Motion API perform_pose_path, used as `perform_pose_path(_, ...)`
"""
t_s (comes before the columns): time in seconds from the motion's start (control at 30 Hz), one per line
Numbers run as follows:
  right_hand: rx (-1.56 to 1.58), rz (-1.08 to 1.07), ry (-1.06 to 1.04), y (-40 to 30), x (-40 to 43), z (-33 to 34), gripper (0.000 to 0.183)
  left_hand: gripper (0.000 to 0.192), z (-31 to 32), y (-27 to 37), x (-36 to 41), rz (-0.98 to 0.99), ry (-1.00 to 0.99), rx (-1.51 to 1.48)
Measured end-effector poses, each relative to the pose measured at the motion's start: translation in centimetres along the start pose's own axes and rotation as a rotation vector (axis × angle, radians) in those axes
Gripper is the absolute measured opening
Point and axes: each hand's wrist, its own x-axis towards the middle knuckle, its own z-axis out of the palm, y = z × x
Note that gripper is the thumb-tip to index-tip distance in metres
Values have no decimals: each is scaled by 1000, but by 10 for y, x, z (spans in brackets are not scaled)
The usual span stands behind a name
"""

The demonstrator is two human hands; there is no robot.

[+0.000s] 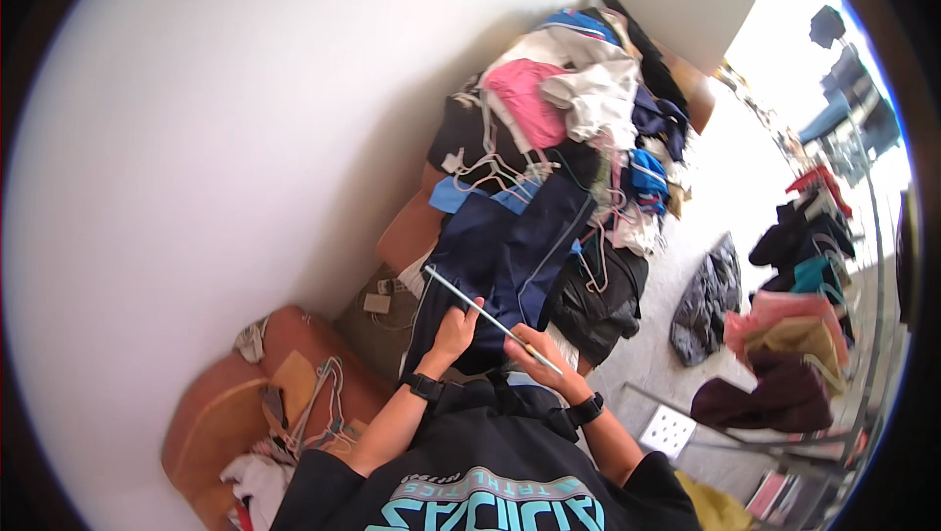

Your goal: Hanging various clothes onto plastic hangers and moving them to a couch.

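Observation:
My right hand [542, 356] grips a thin pale-blue rod [463, 296], possibly part of a clothes hanger seen edge-on. The rod slants from upper left down past my right fingers. My left hand [452, 332] is beside its middle, thumb raised at the rod. Whether the left fingers close on it or on cloth is unclear. Beneath both hands lie dark navy trousers [485, 244] with pale side piping, spread over a heap of clothes. Just above the trousers, several white and pink clothes hangers [496, 172] are bunched together.
Garments, including a pink one [526, 101], pile up ahead along the white wall [220, 127]. A brown armchair [213, 413] holding hangers and cloth stands at left. At right are a black plastic bag [707, 303] on the floor and a rack with hanging clothes [801, 259].

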Motion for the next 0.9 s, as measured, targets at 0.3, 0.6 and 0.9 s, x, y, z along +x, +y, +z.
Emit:
perform_pose_path(0.3, -189, -206, 94, 63, 68, 28, 14, 55, -70, 22, -67, -144, -18, -235)
perform_pose_path(0.6, -499, -462, 94, 53, 149, 65, 16, 46, -290, 43, -284, -61, 1197, -676)
perform_pose_path(0.9, -658, -531, -31, 39, 184, 185, 19, 55, -578, 74, -534, -14, 2092, 412)
